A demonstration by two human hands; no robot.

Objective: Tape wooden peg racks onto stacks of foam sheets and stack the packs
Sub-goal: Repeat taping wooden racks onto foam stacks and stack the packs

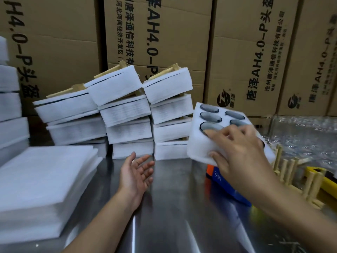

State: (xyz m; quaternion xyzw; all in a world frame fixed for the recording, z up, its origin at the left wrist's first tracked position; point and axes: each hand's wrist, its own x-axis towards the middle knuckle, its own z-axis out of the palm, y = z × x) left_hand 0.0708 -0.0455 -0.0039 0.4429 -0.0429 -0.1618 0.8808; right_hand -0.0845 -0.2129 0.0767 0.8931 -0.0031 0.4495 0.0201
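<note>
White foam sheets (45, 179) and a white foam block (204, 143) patterned with grey ovals; brown cardboard boxes (182, 33) printed in black; pale wooden peg racks (291, 170); blue-and-orange box (218, 179); silver table (173, 216).

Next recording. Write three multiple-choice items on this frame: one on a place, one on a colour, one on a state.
1. Where do the loose wooden peg racks lie? A on the table's right side; B in an open drawer; C on the floor.
2. What colour is the box below the holed foam stack that the right hand grips? A green; B blue and orange; C black.
3. How is the left hand? A clenched in a fist; B open, palm up, empty; C pinching a peg.
Key: 1 A, their pegs stand by the right forearm; 2 B, blue sides, orange corner; 3 B, fingers spread, nothing held.
</note>
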